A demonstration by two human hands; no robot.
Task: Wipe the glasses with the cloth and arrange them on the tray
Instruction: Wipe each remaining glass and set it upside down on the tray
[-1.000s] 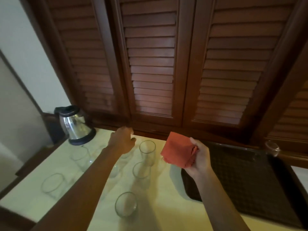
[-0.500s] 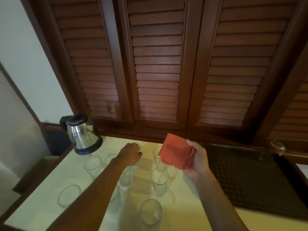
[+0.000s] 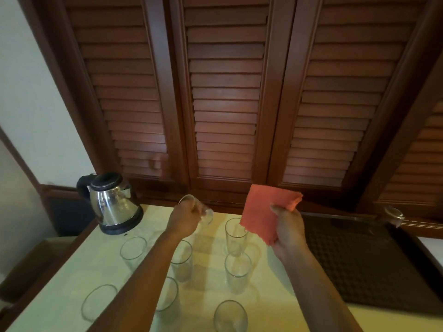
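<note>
Head camera, looking down at a pale countertop [image 3: 275, 305] set before dark louvred wooden doors [image 3: 225, 97].

Left hand [image 3: 183, 220] gripping a clear drinking glass [image 3: 195, 208], fingers curled round its body, holding it tilted and lifted clear of the counter, rim leaning to the left, likely presenting it for wiping.

Right hand [image 3: 286, 227] pinching a folded salmon-red cloth [image 3: 266, 212] between thumb and fingers, holding it up just beside the lifted glass but apart from it, seemingly readying it to meet the glass.

Standing upright on the counter beneath and around both forearms: seven more tumblers [image 3: 236, 236], grouped loosely in rows, probably waiting their turn.

Lying to the right, a dark textured tray [image 3: 359, 264], kept within reach of the cloth hand. One glass [image 3: 393, 215] sitting at its far right corner, apparently finished already.

Standing at the back left, well apart from the tray, a steel electric kettle [image 3: 112, 203] with a black handle.
</note>
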